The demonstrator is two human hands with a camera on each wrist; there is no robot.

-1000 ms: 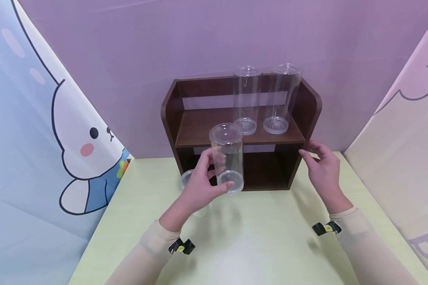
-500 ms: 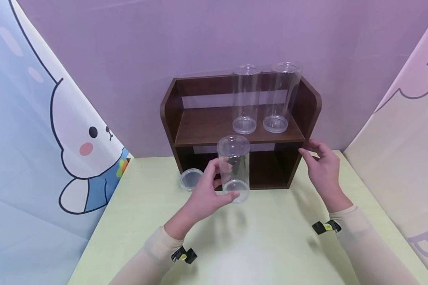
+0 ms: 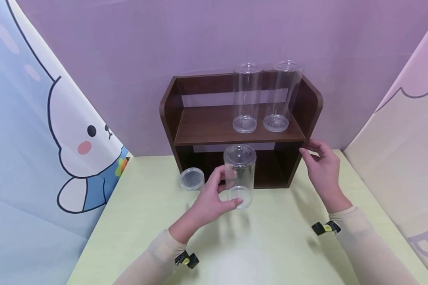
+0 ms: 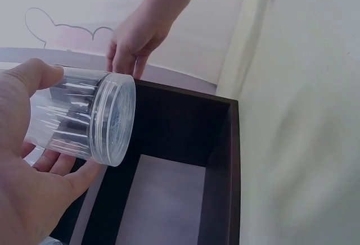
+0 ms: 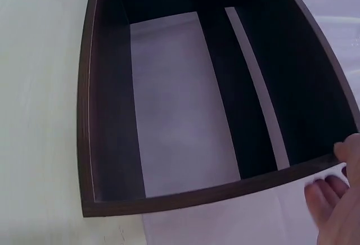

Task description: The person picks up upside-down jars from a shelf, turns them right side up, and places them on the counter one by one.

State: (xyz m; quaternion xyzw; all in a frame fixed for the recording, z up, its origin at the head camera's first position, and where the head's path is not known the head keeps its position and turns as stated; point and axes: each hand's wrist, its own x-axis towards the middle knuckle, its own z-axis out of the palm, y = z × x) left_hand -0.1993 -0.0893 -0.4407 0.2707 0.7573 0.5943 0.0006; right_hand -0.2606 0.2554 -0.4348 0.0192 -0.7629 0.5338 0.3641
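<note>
My left hand [image 3: 210,200] holds a clear plastic canister [image 3: 240,174] upright in front of the lower compartment. In the left wrist view its thumb and fingers wrap around the canister [image 4: 79,107], whose ridged end faces the camera. My right hand [image 3: 322,170] grips the right side of a dark brown two-tier shelf [image 3: 207,120]. In the right wrist view its thumb is on the front edge, with the other fingers outside the panel. Two similar canisters [image 3: 245,124] [image 3: 276,122] stand on the upper tier's right half.
Another clear canister [image 3: 192,179] stands on the pale table [image 3: 146,178], left of my left hand; its lower part is hard to see. Purple cloth [image 3: 214,35] hangs behind the shelf. Printed sheets flank the table, one with a cartoon rabbit [image 3: 82,122] at left.
My left hand has carried its canister to the right and lower in the head view, away from the canister at left. My right hand has stayed at the shelf's side.
</note>
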